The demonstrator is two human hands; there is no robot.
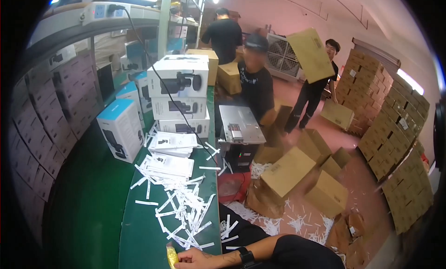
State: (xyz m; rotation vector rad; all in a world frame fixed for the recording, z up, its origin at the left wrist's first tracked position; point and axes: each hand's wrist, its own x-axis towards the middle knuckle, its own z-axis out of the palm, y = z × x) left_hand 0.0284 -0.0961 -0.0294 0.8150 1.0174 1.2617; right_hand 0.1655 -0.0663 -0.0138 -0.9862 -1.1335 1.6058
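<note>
At the bottom edge, my right hand (193, 259), with a black watch on its wrist, is closed on a small shiny yellow thing with a brownish tip (172, 258); its kind I cannot make out. This hand is over the near end of the green table (134, 232). My left hand does not show. Just beyond the right hand lies a loose heap of narrow white paper strips (188, 218). Farther along, stacks of white printed leaflets (169, 167) rest among more strips. Behind them stand stacked white boxes (179, 81) printed with a dark camera-like device.
A metal-topped machine (241, 125) stands at the table's right side. Beyond it is a co-worker in a cap (255, 78); another carries a large carton (311, 55). Open cartons (288, 171) and paper strips litter the floor. A black cable (158, 74) hangs before the boxes.
</note>
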